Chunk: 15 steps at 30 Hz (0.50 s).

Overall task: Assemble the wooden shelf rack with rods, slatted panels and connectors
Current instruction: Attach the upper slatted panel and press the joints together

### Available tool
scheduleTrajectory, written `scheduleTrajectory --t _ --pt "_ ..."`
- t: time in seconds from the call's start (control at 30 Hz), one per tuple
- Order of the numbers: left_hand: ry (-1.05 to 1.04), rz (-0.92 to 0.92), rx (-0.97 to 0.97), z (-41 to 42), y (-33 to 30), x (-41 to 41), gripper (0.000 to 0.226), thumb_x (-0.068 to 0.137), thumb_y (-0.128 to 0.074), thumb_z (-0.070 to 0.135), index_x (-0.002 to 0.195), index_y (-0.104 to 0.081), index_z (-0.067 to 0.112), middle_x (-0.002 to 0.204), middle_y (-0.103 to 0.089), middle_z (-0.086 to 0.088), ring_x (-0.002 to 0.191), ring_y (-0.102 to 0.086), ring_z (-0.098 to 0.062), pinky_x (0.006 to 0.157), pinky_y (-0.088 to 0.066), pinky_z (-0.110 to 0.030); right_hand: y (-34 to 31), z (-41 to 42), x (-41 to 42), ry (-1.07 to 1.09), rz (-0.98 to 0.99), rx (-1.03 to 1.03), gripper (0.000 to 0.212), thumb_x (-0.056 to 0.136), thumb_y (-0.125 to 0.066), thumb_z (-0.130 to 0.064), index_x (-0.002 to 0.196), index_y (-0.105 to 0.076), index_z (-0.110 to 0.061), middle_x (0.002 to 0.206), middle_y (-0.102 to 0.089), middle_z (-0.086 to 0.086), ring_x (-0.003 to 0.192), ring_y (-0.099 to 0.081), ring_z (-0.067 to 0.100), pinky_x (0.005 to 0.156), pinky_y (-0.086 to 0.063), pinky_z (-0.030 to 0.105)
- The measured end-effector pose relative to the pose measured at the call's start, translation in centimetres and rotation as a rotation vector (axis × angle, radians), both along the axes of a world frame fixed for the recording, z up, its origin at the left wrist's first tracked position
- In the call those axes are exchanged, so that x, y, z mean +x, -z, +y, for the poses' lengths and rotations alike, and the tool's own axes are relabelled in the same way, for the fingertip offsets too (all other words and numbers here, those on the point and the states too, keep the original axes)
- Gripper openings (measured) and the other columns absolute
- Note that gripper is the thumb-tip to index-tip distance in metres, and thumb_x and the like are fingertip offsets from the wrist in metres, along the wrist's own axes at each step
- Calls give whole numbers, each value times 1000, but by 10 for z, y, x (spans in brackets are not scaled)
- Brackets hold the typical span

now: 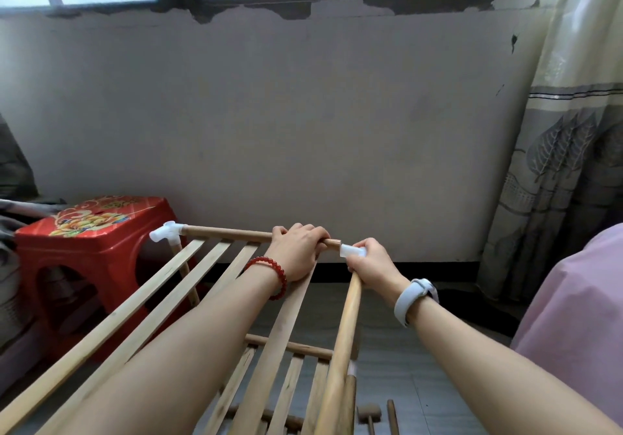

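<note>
step: top-corner joint | left hand (298, 249) grip clenched round cross rod (229, 233), right hand (369, 263) pinching white connector (352, 251) atop side rod (340, 340), just off your left grip | next: line up, push rod end in

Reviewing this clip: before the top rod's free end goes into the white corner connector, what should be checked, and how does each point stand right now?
1. Left hand grips the top rod near its free end: ok.
2. Right hand holds the white connector on the side rod: ok.
3. Rod end seated in the connector: not ok, a gap shows.
4. Rod end lined up with the socket: cannot tell.
5. Far connector joined to the top rod: ok.
6. Mallet on the floor nearby: ok.
</note>
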State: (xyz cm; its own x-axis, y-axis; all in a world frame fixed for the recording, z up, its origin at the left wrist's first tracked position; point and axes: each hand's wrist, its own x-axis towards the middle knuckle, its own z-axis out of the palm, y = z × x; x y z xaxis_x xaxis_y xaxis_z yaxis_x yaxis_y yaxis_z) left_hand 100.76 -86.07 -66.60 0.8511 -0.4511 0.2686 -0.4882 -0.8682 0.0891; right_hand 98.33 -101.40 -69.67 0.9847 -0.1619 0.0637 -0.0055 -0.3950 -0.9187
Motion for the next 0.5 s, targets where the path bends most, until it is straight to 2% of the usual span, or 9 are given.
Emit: scheduleTrajectory --t 0.1,0.2,0.27,0.3,0.4,0.43,0.5 --pt "-18 -61 13 17 -13 -1 27 100 -34 24 121 -49 29 117 -53 8 114 -42 -13 92 -23 -35 -14 13 5 -43 -58 -25 13 83 -52 -6 94 -46 -12 79 -48 -1 65 -44 10 54 -37 23" --pt "-53 -151 -21 40 -31 -3 27 99 -35 22 121 -49 30 113 -52 9 112 -43 -13 90 -24 -35 -36 32 14 -92 -176 -25 13 84 -55 -6 94 -48 -11 79 -47 -4 65 -44 6 50 -36 12" --pt "-83 -209 -53 57 -44 -3 28 99 -35 21 122 -49 31 112 -52 8 111 -43 -12 89 -25 -35 -56 47 21 -136 -258 -38 14 84 -56 -5 94 -49 -11 79 -47 -5 65 -45 5 50 -37 10" --pt "-99 -237 -62 65 -50 -2 29 99 -35 22 122 -49 32 112 -52 8 111 -43 -12 89 -25 -34 -67 55 24 -162 -295 -50 14 84 -56 -5 95 -49 -11 80 -47 -5 66 -46 7 54 -40 12" --pt "-143 -321 -91 86 -63 -1 29 99 -37 23 124 -49 31 113 -52 7 111 -43 -13 87 -25 -32 -90 74 30 -231 -377 -98 15 85 -54 -6 97 -48 -12 83 -51 -1 75 -51 18 73 -50 36" --pt "-152 -344 -96 91 -65 -1 30 99 -37 24 125 -49 31 114 -52 6 111 -43 -14 86 -26 -32 -94 78 30 -248 -401 -118 15 85 -53 -6 98 -48 -13 84 -52 1 76 -52 19 75 -50 37" --pt "-161 -378 -92 97 -64 -4 31 99 -38 25 128 -48 29 115 -52 5 111 -44 -16 84 -28 -32 -95 82 29 -276 -447 -177 17 86 -53 -6 99 -47 -14 82 -53 0 72 -51 15 70 -48 27"
